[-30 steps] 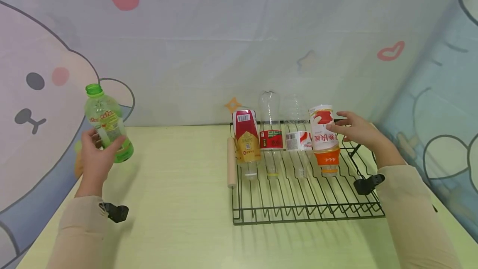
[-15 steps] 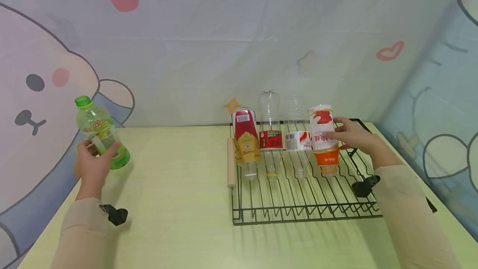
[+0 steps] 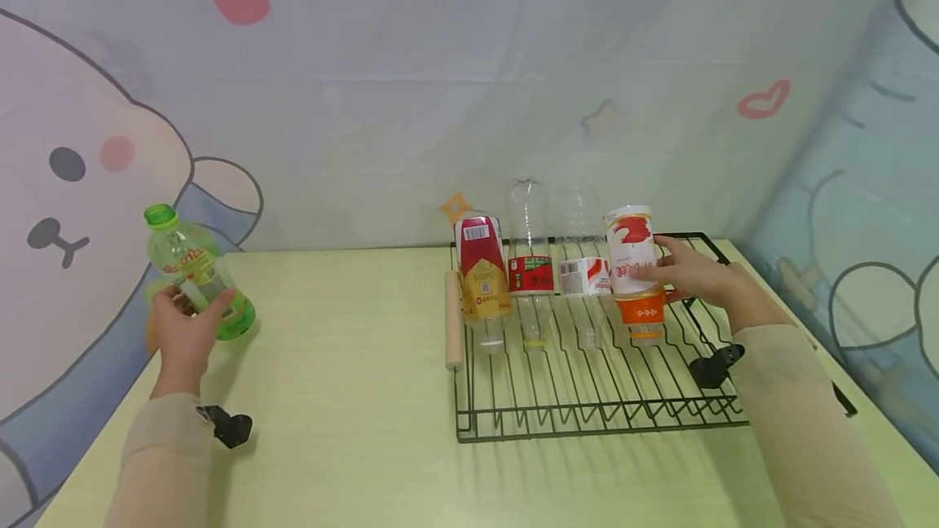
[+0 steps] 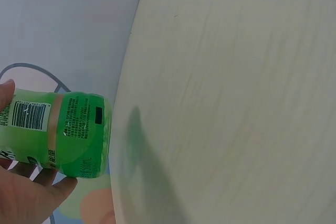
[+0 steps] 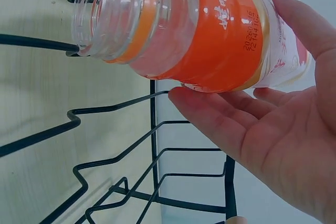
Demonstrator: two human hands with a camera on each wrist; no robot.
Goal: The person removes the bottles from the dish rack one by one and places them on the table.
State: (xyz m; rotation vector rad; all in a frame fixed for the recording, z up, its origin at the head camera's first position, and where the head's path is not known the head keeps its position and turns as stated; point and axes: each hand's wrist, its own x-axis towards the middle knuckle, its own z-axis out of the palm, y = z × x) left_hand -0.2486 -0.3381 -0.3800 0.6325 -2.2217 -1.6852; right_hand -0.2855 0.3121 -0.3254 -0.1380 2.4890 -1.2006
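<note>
At the left, my left hand (image 3: 187, 336) holds a green plastic bottle (image 3: 196, 267) tilted, its neck up and to the left. The left wrist view shows the bottle's base (image 4: 81, 135) over the table, with its shadow beside it. On the right, my right hand (image 3: 697, 277) grips a white-and-orange bottle (image 3: 632, 247) that leans neck down on a black wire rack (image 3: 587, 418). In the right wrist view, the thumb lies on one side of this bottle's label (image 5: 226, 35) and the fingers reach behind it.
Beside it on the rack lean a red-and-gold bottle (image 3: 482, 267), a clear bottle with a red label (image 3: 531, 275) and a clear bottle with a white label (image 3: 584, 277). A wooden rod (image 3: 454, 320) runs along the rack's left side. A printed cloth (image 3: 381, 88) hangs behind the table (image 3: 352, 381).
My left hand has lowered the green bottle and moved slightly left. My right hand, earlier apart from the white-and-orange bottle, has come leftward and taken hold of it.
</note>
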